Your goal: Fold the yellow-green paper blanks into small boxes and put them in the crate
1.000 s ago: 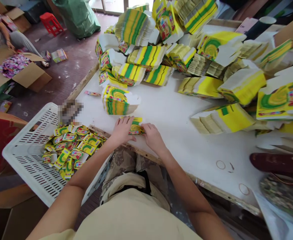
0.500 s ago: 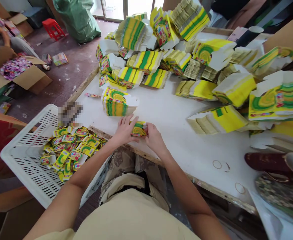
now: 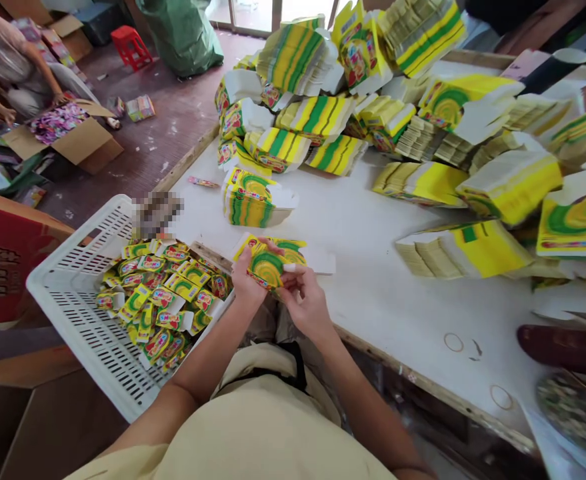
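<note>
Over the table's near edge, my left hand (image 3: 247,280) is closed around the left end of a small yellow-and-green carton (image 3: 264,265), its swirl-printed face turned up. My right hand (image 3: 307,300) pinches the same carton at its right side, thumb and fingers near the edge. Just behind them, another yellow-green carton (image 3: 293,251) with a white flap lies on the white table (image 3: 353,227), partly hidden by my fingers. Beyond it stands a bundle of flattened cartons (image 3: 250,203). Left of my left arm, a white plastic basket (image 3: 67,267) holds many small folded cartons (image 3: 175,287).
Stacks of flattened cartons (image 3: 317,117) fill the table's far side and right. A dark red cup (image 3: 557,347) lies at the right edge. Rubber bands (image 3: 453,342) lie nearby. On the floor are an open cardboard box (image 3: 85,140) beside a seated person, and a red stool (image 3: 130,47).
The view has swung left. My hands now hold a carton raised with its broad face showing, and a carton with a white flap has come into sight behind them.
</note>
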A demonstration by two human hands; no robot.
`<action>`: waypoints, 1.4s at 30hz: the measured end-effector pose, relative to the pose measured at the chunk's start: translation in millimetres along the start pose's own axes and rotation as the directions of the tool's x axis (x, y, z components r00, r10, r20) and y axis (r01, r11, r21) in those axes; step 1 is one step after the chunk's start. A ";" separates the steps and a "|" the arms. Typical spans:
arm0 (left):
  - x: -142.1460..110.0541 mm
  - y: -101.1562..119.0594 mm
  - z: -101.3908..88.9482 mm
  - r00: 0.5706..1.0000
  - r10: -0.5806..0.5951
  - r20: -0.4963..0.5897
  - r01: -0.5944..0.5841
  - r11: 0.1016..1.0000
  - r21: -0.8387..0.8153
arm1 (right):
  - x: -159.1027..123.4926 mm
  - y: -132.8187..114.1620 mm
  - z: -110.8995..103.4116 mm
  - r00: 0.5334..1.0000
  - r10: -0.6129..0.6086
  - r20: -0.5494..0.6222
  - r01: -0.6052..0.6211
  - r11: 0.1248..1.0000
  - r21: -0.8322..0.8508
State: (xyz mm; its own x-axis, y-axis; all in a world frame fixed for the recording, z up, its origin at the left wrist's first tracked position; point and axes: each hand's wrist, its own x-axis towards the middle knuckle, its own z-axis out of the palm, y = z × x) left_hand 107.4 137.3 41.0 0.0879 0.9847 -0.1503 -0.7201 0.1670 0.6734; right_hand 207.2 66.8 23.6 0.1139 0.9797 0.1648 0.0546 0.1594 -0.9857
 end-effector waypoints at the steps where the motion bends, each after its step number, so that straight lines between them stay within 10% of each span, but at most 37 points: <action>1: 2.2 2.0 2.9 0.999 0.024 -0.029 -0.024 0.999 -0.023 | -2.7 -1.3 2.0 1.000 -0.019 0.008 0.020 0.998 -0.053; 7: -0.5 -3.2 -2.2 0.978 0.147 -0.145 -0.127 0.982 0.142 | -2.3 8.3 7.6 0.995 0.069 0.068 -0.065 0.996 -0.064; 15: -10.1 -14.7 -10.8 0.998 -0.064 -0.003 0.064 0.978 0.197 | 6.9 10.9 -6.5 0.977 0.212 -0.018 -0.208 0.968 0.139; 19: -12.3 -21.6 -9.1 0.983 0.059 -0.173 -0.014 0.968 0.249 | 1.3 10.6 -1.9 0.967 0.228 0.113 -0.247 0.946 0.210; 24: -13.0 -19.7 -9.3 0.977 0.188 -0.104 -0.119 0.876 0.467 | -6.3 12.9 7.0 0.948 0.296 0.116 -0.317 0.903 0.291; 33: -11.8 -23.5 -13.6 0.995 -0.094 0.019 0.081 0.928 0.365 | 3.3 8.3 -19.2 0.939 0.336 -0.070 -0.282 0.870 0.404; 42: -13.5 -20.9 -23.3 1.000 -0.002 -0.027 0.015 0.865 0.502 | 2.9 17.1 -14.4 0.940 0.300 -0.163 -0.243 0.923 0.299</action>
State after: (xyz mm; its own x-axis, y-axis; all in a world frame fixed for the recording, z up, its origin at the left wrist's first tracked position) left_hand 105.2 119.4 12.0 0.0704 0.9827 -0.1714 -0.2759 0.1843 0.9434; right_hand 222.8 70.6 7.7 0.2856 0.9487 -0.1355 -0.2738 -0.0548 -0.9602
